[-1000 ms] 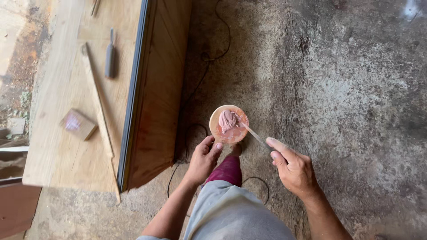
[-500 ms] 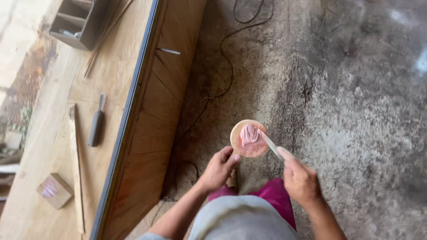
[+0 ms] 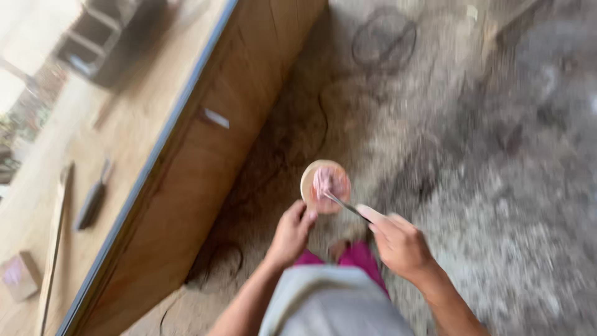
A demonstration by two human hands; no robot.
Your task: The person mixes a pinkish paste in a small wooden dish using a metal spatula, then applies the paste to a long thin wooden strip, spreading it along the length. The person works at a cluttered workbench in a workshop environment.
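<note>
Fingers (image 3: pixel 306 216) of my left hand (image 3: pixel 289 236) curl round the near rim of a small round tub (image 3: pixel 324 185), closed on it and holding it out over the concrete floor (image 3: pixel 497 205). Pink paste (image 3: pixel 323 180) fills the tub's middle. My right hand (image 3: pixel 401 244) is closed round the pale handle of a thin putty knife (image 3: pixel 348 208), index finger laid along it, and the blade slants up and left until its tip sits in the paste. Both hands hang just ahead of my grey shirt (image 3: pixel 329 308) and magenta trousers (image 3: pixel 357 258).

Over on the left runs the long wooden worktop (image 3: pixel 112 137), its brown side panel (image 3: pixel 205 186) dropping to the floor. I see a dark-handled tool (image 3: pixel 92 202) lying on top, a long wooden strip (image 3: pixel 53 249) just beside it, a small block (image 3: pixel 20 275) near the bottom corner, and a dark box (image 3: pixel 109 37) at the far end. Black cable (image 3: pixel 382 37) loops across the floor beyond the tub. Everything is smeared by motion blur, so finer detail I can't make out.
</note>
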